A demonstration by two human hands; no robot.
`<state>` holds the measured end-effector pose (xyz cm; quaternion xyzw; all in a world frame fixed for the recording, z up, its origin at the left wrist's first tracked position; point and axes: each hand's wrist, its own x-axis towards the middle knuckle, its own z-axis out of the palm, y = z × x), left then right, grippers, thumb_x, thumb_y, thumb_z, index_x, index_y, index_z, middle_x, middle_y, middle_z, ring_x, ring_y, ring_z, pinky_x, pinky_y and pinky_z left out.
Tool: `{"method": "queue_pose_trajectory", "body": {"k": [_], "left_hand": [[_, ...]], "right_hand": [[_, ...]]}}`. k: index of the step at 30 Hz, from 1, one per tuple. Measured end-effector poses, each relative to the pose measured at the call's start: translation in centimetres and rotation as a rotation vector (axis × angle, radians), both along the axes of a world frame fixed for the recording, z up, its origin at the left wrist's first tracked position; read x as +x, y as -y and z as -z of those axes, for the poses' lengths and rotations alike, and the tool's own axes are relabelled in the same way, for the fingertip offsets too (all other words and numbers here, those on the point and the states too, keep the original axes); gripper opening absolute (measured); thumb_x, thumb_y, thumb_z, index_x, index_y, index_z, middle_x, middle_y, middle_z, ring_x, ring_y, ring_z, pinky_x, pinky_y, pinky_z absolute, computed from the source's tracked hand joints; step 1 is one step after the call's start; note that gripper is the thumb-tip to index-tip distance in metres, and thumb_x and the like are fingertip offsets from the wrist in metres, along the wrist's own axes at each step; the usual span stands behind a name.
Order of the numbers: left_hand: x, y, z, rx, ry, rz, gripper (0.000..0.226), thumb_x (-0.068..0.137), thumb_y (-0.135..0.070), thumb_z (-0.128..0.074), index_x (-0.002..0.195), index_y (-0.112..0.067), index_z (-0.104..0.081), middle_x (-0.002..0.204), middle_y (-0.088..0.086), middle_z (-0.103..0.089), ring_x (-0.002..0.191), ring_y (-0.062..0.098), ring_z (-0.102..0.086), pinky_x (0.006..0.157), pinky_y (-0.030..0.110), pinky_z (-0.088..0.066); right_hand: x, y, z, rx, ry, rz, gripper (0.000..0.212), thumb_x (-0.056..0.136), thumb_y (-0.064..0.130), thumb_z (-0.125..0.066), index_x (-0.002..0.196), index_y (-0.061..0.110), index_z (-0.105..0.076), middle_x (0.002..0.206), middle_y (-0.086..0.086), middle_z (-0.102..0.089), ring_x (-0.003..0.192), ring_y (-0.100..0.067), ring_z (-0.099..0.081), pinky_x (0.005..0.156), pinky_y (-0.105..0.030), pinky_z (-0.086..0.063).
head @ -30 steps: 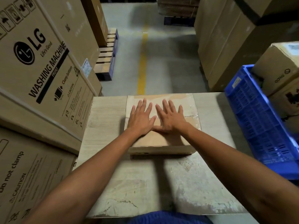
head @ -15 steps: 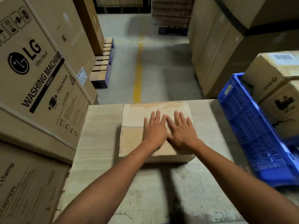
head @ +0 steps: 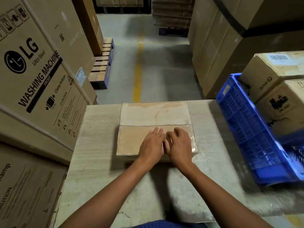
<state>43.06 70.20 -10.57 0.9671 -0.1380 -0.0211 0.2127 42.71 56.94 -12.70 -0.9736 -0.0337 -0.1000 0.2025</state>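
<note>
Warehouse, goods-storage aisle. Evidence: LG washing machine cartons (head: pixel 32 71) stacked high at left, printed with clamp and caution marks; tall plain cartons (head: pixel 222 55) stacked at right; bare concrete floor (head: pixel 167 71) with a painted yellow lane line (head: pixel 137 74); slatted pallet (head: pixel 102 63) in wood and blue beside the aisle; bundled flat cardboard (head: pixel 171 12) at the far end; blue plastic crate (head: pixel 246 129) next to barcode-labelled cartons (head: pixel 276 66); film-wrapped parcel (head: pixel 154 112) on a worn packing table (head: pixel 98 129)

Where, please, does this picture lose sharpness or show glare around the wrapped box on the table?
Head view: the blue crate blurs at its near end; the left hand and right hand have soft fingertips; the film on the wrapped box gives a dull sheen, not harsh glare; the wide lens bows the washing machine carton.
</note>
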Motion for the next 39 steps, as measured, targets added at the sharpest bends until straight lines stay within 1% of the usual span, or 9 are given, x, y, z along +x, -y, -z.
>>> {"method": "queue_pose_trajectory", "body": {"k": [8,12,20,23,27,30,33,35,39], "left_hand": [[0.6,-0.2,-1.6,0.107,-0.068,-0.027,0.036,0.097,-0.014,-0.046,0.128,-0.018,-0.065,0.154,0.003,-0.045,0.146,0.022,-0.032,0.112,0.034,-0.032],[-0.7,-2.7,-1.1,0.141,0.034,-0.208,0.022,0.094,-0.015,-0.052,0.106,-0.012,-0.07,0.129,0.008,-0.062,0.119,0.027,-0.05,0.093,0.036,-0.045],[-0.6,-6.1,-0.5,0.198,0.088,-0.23,0.026,0.091,-0.015,-0.054,0.113,-0.013,-0.068,0.122,0.007,-0.06,0.112,0.028,-0.05,0.089,0.04,-0.047],[1.7,-6.8,-0.9,0.18,0.104,-0.288,0.037,0.095,-0.029,-0.056,0.13,-0.016,-0.059,0.138,0.013,-0.049,0.128,0.032,-0.041,0.102,0.046,-0.04],[5.4,-8.1,-1.4,0.049,-0.141,-0.44,0.061,0.101,-0.042,-0.049,0.154,-0.02,-0.029,0.165,0.014,-0.01,0.148,0.038,-0.015,0.114,0.055,-0.027],[7.6,-8.8,-1.7,-0.118,-0.27,-0.537,0.087,0.094,-0.047,-0.06,0.159,-0.022,-0.008,0.166,0.014,0.001,0.146,0.042,-0.023,0.111,0.05,-0.034],[9.0,-9.8,-1.8,-0.366,-0.363,-0.649,0.101,0.087,-0.042,-0.07,0.16,-0.025,-0.002,0.162,0.017,-0.022,0.141,0.039,-0.036,0.112,0.046,-0.038],[9.3,-10.2,-2.3,-0.557,-0.374,-0.724,0.096,0.085,-0.042,-0.071,0.159,-0.025,-0.011,0.155,0.012,-0.039,0.137,0.035,-0.043,0.111,0.045,-0.04],[8.8,-9.8,-4.1,-0.635,-0.25,-0.801,0.078,0.095,-0.043,-0.059,0.158,-0.02,-0.019,0.159,0.01,-0.03,0.142,0.032,-0.035,0.112,0.04,-0.033]], "right_hand": [[-0.2,-0.3,-0.4,-0.047,0.06,-0.014,0.026,0.087,0.037,-0.054,0.088,0.015,-0.066,0.1,-0.01,-0.059,0.093,-0.032,-0.055,0.082,-0.043,-0.046],[-1.1,-3.0,-0.8,-0.055,0.026,-0.158,0.015,0.084,0.032,-0.066,0.092,0.019,-0.069,0.105,-0.006,-0.062,0.095,-0.03,-0.057,0.084,-0.044,-0.048],[-0.8,-3.6,-2.0,-0.237,-0.065,-0.259,0.039,0.088,0.057,-0.052,0.109,0.025,-0.06,0.114,-0.003,-0.053,0.105,-0.027,-0.05,0.086,-0.044,-0.039],[2.2,-2.5,-3.1,-0.23,-0.213,-0.201,0.05,0.089,0.063,-0.051,0.122,0.026,-0.054,0.131,-0.008,-0.046,0.125,-0.03,-0.04,0.1,-0.053,-0.033],[5.9,0.4,-2.5,-0.193,-0.361,-0.066,0.06,0.093,0.071,-0.039,0.141,0.034,-0.036,0.164,-0.015,-0.012,0.152,-0.042,-0.005,0.112,-0.074,-0.007],[7.3,1.5,-2.5,-0.11,-0.389,0.019,0.066,0.092,0.074,-0.038,0.146,0.038,-0.028,0.168,-0.014,-0.002,0.152,-0.046,0.001,0.113,-0.073,-0.005],[8.6,1.2,-3.4,0.16,-0.389,0.247,0.069,0.09,0.063,-0.059,0.144,0.025,-0.04,0.162,-0.017,-0.022,0.144,-0.045,-0.028,0.112,-0.063,-0.027],[9.3,1.1,-4.3,0.389,-0.372,0.366,0.071,0.088,0.055,-0.067,0.145,0.022,-0.043,0.152,-0.015,-0.041,0.135,-0.04,-0.043,0.108,-0.057,-0.038],[9.3,1.7,-6.1,0.618,-0.286,0.467,0.071,0.09,0.05,-0.068,0.15,0.028,-0.037,0.147,-0.015,-0.042,0.133,-0.038,-0.043,0.107,-0.054,-0.041]]}}
